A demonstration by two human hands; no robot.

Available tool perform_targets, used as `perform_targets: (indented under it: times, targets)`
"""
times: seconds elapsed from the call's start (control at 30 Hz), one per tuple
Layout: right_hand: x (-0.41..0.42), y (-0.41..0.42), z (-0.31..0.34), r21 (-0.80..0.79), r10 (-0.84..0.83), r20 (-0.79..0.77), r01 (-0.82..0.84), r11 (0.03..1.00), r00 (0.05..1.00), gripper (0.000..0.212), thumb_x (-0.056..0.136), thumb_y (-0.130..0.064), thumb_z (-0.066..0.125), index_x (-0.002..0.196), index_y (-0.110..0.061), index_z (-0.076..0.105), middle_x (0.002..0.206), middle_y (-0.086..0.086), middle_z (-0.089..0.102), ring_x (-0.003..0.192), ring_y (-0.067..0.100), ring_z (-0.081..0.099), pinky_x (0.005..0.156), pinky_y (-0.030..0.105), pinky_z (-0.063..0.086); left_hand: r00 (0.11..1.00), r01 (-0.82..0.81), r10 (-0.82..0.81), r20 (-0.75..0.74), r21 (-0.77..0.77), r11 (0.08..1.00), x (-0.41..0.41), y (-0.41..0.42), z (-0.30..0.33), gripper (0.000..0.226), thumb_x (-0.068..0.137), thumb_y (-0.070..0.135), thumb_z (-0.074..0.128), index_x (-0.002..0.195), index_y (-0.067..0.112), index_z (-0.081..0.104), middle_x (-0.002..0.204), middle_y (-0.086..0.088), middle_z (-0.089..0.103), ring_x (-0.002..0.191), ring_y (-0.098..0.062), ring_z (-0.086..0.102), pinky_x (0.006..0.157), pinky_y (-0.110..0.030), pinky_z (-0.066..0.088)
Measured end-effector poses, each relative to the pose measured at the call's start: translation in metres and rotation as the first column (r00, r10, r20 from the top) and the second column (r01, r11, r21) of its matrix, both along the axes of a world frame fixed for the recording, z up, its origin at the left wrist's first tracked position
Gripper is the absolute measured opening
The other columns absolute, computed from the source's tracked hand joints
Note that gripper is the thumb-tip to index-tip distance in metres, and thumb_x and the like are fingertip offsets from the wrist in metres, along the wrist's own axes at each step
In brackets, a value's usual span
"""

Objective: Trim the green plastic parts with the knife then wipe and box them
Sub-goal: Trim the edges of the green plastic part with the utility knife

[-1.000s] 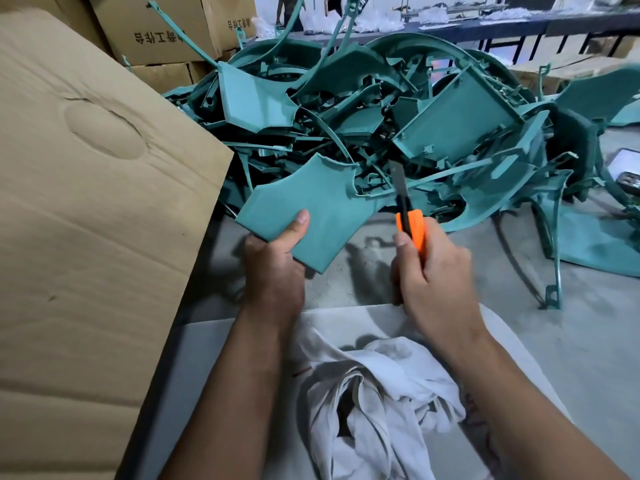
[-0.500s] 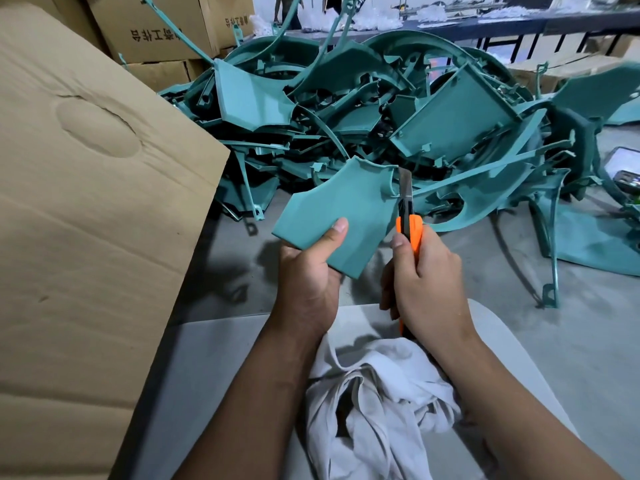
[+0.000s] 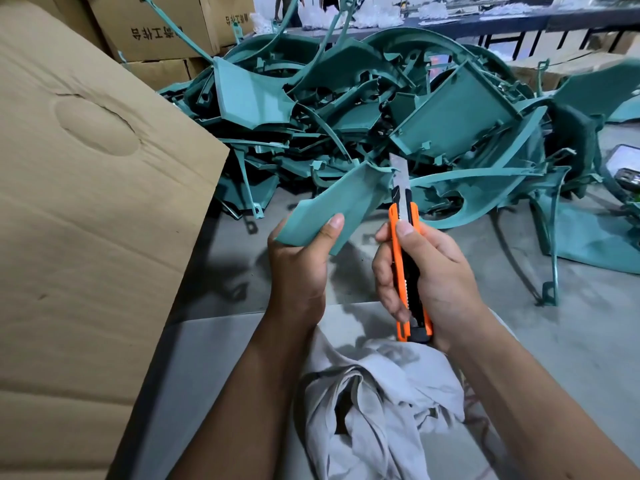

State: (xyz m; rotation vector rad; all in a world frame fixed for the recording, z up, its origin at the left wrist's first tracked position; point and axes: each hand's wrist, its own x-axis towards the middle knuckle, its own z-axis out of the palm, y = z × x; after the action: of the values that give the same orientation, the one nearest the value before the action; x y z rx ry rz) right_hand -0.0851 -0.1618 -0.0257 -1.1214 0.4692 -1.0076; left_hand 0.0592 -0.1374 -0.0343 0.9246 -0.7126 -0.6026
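- The left hand (image 3: 298, 268) is gripping a curved green plastic part (image 3: 341, 202), thumb pressing flat on its near face, fingers curling behind it.
- The part is being held in the air, tilting up to the right, just left of the knife (image 3: 407, 258).
- The right hand (image 3: 427, 271) is wrapping round the orange-and-black knife handle, thumb resting on the slider side near the top.
- The blade (image 3: 399, 174) is sticking out upward; its tip is sitting right at the part's upper right corner, apparently touching the edge.
- A pile of green plastic parts (image 3: 398, 109) is lying on the floor beyond the knife.
- A crumpled white cloth (image 3: 377, 410) is lying below the knife, on a grey surface (image 3: 207, 393) between the forearms.
- A big cardboard flap (image 3: 86, 220) is standing well left of the knife.
- Printed cardboard boxes (image 3: 162, 26) are stacking up far beyond the knife, to the upper left.
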Motion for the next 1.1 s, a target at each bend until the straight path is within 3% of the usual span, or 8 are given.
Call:
perform_targets:
  times: [0.23,0.33,0.43,0.53,0.63,0.8,0.93,1.1]
  targets:
    - [-0.010,0.001,0.011,0.007,0.190,0.226,-0.196,0.981,0.955,0.028,0.108,-0.030,0.039,0.103,-0.005,0.053,0.060,0.008,0.048,0.030,0.013,0.043,0.028,0.016,0.030,0.917,-0.179,0.203,0.344,-0.099,0.979,0.023,-0.004,-0.006,0.033,0.091,0.007,0.071,0.094,0.039,0.076,0.087,0.016,0.074,0.083,-0.005,0.069,0.076,-0.020,0.052]
    - [-0.009,-0.002,0.010,0.052,0.100,0.193,-0.112,0.992,0.976,0.030,0.110,-0.028,0.037,0.102,-0.006,0.054,0.060,0.008,0.049,0.031,0.014,0.043,0.029,0.017,0.032,0.945,-0.285,0.287,0.158,-0.034,0.958,0.025,-0.003,-0.005,0.038,0.086,0.014,0.077,0.091,0.052,0.075,0.085,0.022,0.076,0.083,0.000,0.073,0.073,-0.017,0.056]
    - [-0.002,-0.003,0.005,0.126,0.019,0.044,-0.025,0.992,0.999,0.028,0.110,-0.027,0.041,0.103,-0.005,0.056,0.062,0.013,0.050,0.032,0.019,0.042,0.031,0.019,0.033,0.958,-0.265,0.271,0.090,-0.071,0.962,0.029,-0.006,-0.008,0.020,0.081,0.017,0.080,0.092,0.035,0.079,0.089,0.013,0.077,0.086,-0.007,0.074,0.075,-0.021,0.057]
    - [0.001,-0.001,0.003,0.184,0.054,0.012,-0.055,0.981,0.998,0.029,0.110,-0.029,0.044,0.104,-0.004,0.057,0.063,0.014,0.052,0.034,0.020,0.043,0.030,0.020,0.034,0.907,-0.145,0.185,0.378,-0.131,0.981,0.024,-0.006,-0.007,0.026,0.090,0.008,0.072,0.099,0.032,0.078,0.090,0.013,0.075,0.086,-0.009,0.071,0.077,-0.024,0.054]
    - [0.000,-0.001,0.005,0.190,0.076,0.051,-0.084,0.978,0.996,0.031,0.109,-0.031,0.043,0.101,-0.005,0.057,0.062,0.010,0.052,0.035,0.018,0.043,0.029,0.019,0.033,0.820,-0.057,0.130,0.557,-0.147,0.988,0.020,-0.006,-0.007,0.023,0.095,-0.003,0.064,0.109,0.011,0.075,0.100,0.003,0.075,0.096,-0.019,0.071,0.084,-0.031,0.052]
    - [-0.005,-0.003,0.005,0.081,-0.023,0.089,0.015,0.997,0.996,0.031,0.111,-0.029,0.042,0.095,-0.008,0.059,0.062,0.012,0.053,0.033,0.019,0.044,0.032,0.019,0.035,0.730,-0.129,0.244,0.638,-0.221,0.967,0.029,-0.006,-0.008,0.028,0.088,-0.018,0.064,0.109,-0.004,0.074,0.109,-0.011,0.075,0.108,-0.024,0.070,0.093,-0.034,0.053]
    - [0.000,-0.005,-0.005,-0.089,-0.127,-0.163,0.114,0.989,0.978,0.028,0.113,-0.027,0.042,0.096,-0.009,0.055,0.062,0.013,0.059,0.037,0.024,0.051,0.036,0.024,0.039,0.715,-0.136,0.269,0.645,-0.249,0.959,0.026,-0.005,-0.006,0.030,0.086,-0.022,0.064,0.109,-0.006,0.075,0.110,-0.014,0.074,0.109,-0.026,0.070,0.094,-0.041,0.054]
    - [0.000,-0.006,-0.010,-0.229,-0.130,-0.244,0.074,0.971,0.961,0.029,0.112,-0.028,0.042,0.100,-0.003,0.051,0.061,0.013,0.061,0.037,0.027,0.051,0.035,0.025,0.039,0.682,-0.154,0.291,0.671,-0.257,0.954,0.027,-0.005,-0.006,0.030,0.087,-0.023,0.063,0.109,-0.006,0.074,0.109,-0.014,0.074,0.109,-0.027,0.070,0.093,-0.045,0.055]
